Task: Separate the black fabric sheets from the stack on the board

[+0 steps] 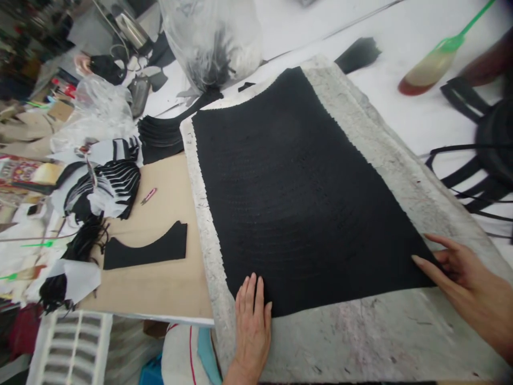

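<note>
A large black fabric sheet (296,192), with jagged side edges and faint rows of curved marks, lies on a stained grey board (344,342). My left hand (252,321) rests flat on its near left corner, fingers stretched out. At the near right corner, my right hand (465,278) pinches the fabric, thumb on top and fingers partly hidden at the edge. On the tan surface to the left lies a smaller black piece (146,248) with a curved cutout, and beyond it a small pink tool (148,196), perhaps thread snips.
Stacked black pieces (160,136) lie behind the board's far left corner, near a clear plastic bag (212,37). A green-spouted bottle (433,64) and black straps (492,139) are at the right. Clutter fills the left; a white slatted crate (72,342) stands below.
</note>
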Motion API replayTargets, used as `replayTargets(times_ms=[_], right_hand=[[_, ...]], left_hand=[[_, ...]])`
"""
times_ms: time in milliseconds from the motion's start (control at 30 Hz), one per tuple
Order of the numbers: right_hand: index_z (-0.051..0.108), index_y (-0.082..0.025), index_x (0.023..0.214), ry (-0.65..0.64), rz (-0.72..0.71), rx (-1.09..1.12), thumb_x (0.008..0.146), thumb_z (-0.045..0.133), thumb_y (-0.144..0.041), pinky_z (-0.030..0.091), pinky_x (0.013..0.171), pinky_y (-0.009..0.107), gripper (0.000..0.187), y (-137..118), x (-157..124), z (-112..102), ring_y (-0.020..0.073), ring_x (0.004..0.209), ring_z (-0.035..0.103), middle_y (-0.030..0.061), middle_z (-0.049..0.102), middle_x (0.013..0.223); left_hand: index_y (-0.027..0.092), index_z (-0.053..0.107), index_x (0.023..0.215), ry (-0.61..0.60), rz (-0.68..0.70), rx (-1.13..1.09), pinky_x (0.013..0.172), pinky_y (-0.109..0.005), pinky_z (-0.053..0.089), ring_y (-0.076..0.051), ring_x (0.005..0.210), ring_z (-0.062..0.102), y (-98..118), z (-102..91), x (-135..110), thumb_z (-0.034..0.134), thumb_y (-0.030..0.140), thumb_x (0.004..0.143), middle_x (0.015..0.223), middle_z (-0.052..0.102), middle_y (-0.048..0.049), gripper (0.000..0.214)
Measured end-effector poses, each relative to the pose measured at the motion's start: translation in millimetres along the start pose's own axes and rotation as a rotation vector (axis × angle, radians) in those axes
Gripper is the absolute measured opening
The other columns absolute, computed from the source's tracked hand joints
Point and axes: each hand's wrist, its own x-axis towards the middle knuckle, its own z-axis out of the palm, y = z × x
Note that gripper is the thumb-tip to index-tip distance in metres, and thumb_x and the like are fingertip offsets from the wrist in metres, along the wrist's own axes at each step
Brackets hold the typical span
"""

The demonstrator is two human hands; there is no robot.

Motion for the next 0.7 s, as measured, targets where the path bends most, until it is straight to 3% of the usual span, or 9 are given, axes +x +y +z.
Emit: replayTargets(times_ms=[100,367,700], right_hand=[[0.051,-0.03,0.129,-0.017,0.096,0.009,0.082,0.044,-0.08,0.043,0.053,0.04,0.069,-9.4,2.5,-3.2,0.0235,0.058,0.054,0.0067,0.06,0.081],[0.05,-0.023,0.129,-0.019,0.046,0.045,0.093,0.047,-0.052,0.041,0.062,0.033,0.046,-15.0,3.2,-5.2,0.0177,0.062,0.051,-0.0014,0.054,0.075],[0.048,-0.026,0.13,-0.017,0.064,0.08,0.094,0.048,-0.048,0.04,0.061,0.032,0.042,-15.1,0.7,-5.7,0.0163,0.062,0.049,-0.0033,0.051,0.076]], left_hand=[[0.016,0.028,0.15,0.024,0.016,-0.016,0.109,-0.043,0.043,-0.023,0.142,0.035,-0.8,4.9,-0.2,0.049,0.016,0.092,0.149,0.046,-0.0112,0.061],[0.009,0.026,0.15,0.176,0.157,-0.056,0.122,-0.039,0.022,-0.023,0.147,0.027,-13.1,33.7,-3.8,0.055,0.019,0.09,0.147,0.047,-0.0176,0.068],[0.021,0.027,0.151,0.24,0.069,-0.092,0.121,-0.045,0.026,-0.023,0.144,0.035,-12.8,50.9,-7.6,0.052,0.023,0.092,0.149,0.047,-0.0118,0.065]])
